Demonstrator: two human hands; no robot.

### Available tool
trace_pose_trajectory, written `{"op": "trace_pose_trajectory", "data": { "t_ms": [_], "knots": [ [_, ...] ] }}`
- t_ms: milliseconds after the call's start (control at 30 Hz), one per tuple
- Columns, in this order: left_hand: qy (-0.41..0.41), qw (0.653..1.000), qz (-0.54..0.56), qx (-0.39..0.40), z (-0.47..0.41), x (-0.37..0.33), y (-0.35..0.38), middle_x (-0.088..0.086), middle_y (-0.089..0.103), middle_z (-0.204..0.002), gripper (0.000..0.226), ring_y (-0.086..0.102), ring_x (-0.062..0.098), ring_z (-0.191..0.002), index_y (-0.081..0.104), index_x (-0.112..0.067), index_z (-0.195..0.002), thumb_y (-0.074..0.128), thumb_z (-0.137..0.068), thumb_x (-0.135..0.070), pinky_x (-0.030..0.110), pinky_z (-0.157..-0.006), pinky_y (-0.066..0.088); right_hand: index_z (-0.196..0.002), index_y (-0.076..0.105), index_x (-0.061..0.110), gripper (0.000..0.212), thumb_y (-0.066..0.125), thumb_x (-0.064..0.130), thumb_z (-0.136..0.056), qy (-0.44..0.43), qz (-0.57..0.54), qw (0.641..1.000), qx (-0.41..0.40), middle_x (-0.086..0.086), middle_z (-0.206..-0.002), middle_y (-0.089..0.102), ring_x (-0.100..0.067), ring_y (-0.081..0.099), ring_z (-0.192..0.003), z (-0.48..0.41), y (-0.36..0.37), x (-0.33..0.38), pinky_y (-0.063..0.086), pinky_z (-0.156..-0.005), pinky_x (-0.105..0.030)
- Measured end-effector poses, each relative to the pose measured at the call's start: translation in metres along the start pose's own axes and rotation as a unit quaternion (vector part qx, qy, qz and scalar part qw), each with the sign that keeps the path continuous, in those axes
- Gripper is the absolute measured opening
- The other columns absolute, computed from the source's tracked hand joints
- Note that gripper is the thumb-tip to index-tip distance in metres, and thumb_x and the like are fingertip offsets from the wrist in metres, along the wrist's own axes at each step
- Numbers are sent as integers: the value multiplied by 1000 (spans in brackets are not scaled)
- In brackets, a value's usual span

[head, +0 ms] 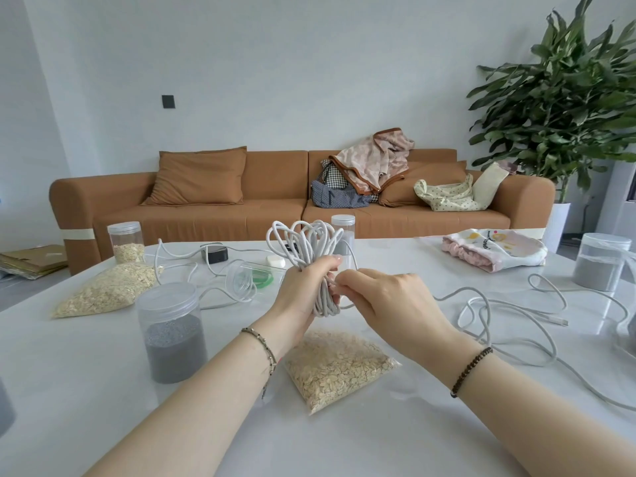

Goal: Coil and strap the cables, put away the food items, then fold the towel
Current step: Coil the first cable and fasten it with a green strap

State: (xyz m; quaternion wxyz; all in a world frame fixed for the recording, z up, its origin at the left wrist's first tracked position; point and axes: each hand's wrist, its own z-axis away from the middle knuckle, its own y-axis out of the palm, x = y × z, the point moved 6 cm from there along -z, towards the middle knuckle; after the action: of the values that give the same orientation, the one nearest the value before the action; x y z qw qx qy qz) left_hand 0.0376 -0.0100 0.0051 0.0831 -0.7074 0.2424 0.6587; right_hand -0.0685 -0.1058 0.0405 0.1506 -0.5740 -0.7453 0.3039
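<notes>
My left hand [303,287] grips a bundle of white cable coils [309,246] held upright above the white table [103,390]. My right hand [385,301] pinches the loose strand of that cable beside the bundle's lower part. The rest of the cable [509,315] trails in loops across the table to the right. Another white cable [179,266] runs at the back left to a black charger [215,253]. Two clear bags of oats lie on the table, one [339,366] under my wrists, one [110,287] at the left. A crumpled pink and white towel [495,249] lies back right.
Clear jars stand around: grey grains front left [172,332] and far right [602,261], oats back left [126,242], a tall one [343,235] behind the coils. A tipped jar with green straps [254,275] lies mid table. A brown sofa and a plant stand behind.
</notes>
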Motion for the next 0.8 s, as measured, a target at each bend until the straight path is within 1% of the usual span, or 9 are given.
{"op": "trace_pose_trajectory", "data": {
  "t_ms": [33,100,200,267,333,433,533,667,800],
  "knots": [
    [8,1000,0,-15,-1,-1,-1,1,49,-63,22,50,17,-58,62,-15,-73,71,-83,-33,34,-64,42,-92,60,24,30,41,43,-103,23,-32,999,5,7,-65,56,-20,49,-47,1,3,-1,41,-41,-34],
    [27,999,9,-45,-1,-5,-4,-2,49,-59,29,49,18,-57,57,-20,-60,70,-77,-40,36,-67,38,-89,56,25,33,39,51,-101,83,-127,987,46,6,-59,52,-19,47,-51,2,10,-3,44,-50,-38],
    [44,993,77,-78,-2,-10,-9,0,51,-59,33,52,17,-54,56,-16,-66,67,-86,-40,34,-65,42,-83,51,25,27,44,43,-102,138,-272,948,91,-2,-58,55,-16,46,-49,4,18,-2,44,-56,-38],
    [49,983,154,-91,-1,-14,-10,-1,50,-57,32,54,16,-51,54,-13,-72,62,-95,-33,33,-63,47,-79,49,24,28,45,36,-105,169,-333,920,122,-3,-58,59,-15,47,-45,5,23,-2,46,-54,-34],
    [56,967,227,-100,-1,-19,-11,-2,50,-59,29,54,15,-53,53,-12,-76,59,-98,-30,29,-63,50,-77,50,23,29,48,31,-105,194,-370,896,150,-2,-56,58,-21,49,-45,6,28,-2,48,-52,-36],
    [65,937,323,-111,-1,-29,-19,0,54,-64,29,61,13,-58,54,-12,-77,57,-100,-29,27,-69,55,-81,55,20,24,53,28,-103,206,-388,882,172,1,-51,54,-20,46,-44,9,32,-4,45,-47,-30],
    [61,923,365,-106,-1,-35,-24,1,60,-65,29,68,14,-62,54,-12,-78,60,-99,-30,31,-76,58,-83,58,19,21,59,29,-101,210,-382,882,180,0,-49,53,-17,44,-41,10,32,-8,40,-45,-22],
    [41,930,360,-57,4,-37,-16,3,58,-68,34,67,15,-64,55,-12,-74,62,-98,-34,33,-87,57,-78,66,20,28,60,36,-99,216,-349,893,184,-3,-50,60,-10,43,-40,9,26,-17,38,-50,-20],
    [32,949,315,10,9,-39,-3,1,55,-67,37,63,13,-64,56,-13,-71,62,-97,-39,33,-91,55,-71,69,24,37,59,48,-97,237,-298,909,170,-2,-53,64,-6,47,-42,9,21,-32,44,-58,-28]
  ]
}}
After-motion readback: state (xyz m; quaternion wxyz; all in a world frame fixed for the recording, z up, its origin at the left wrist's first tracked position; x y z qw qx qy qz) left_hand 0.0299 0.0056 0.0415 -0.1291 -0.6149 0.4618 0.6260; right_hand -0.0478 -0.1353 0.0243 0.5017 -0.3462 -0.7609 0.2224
